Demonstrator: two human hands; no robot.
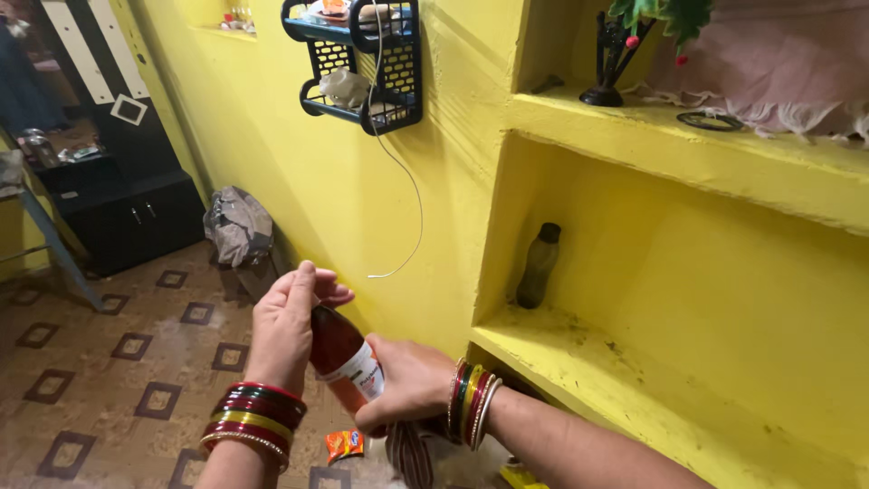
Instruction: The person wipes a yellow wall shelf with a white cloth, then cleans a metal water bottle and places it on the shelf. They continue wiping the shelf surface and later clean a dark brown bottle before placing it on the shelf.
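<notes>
Both wrists wear bangles: the right hand (403, 385) grips a reddish-brown plastic bottle with white label (344, 358) low, the left hand (288, 321) closes over its top, probably unscrewing; next needs firm twisting.

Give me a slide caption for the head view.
Right hand grips a red bottle; left hand covers its top, beside a yellow wall.
</notes>
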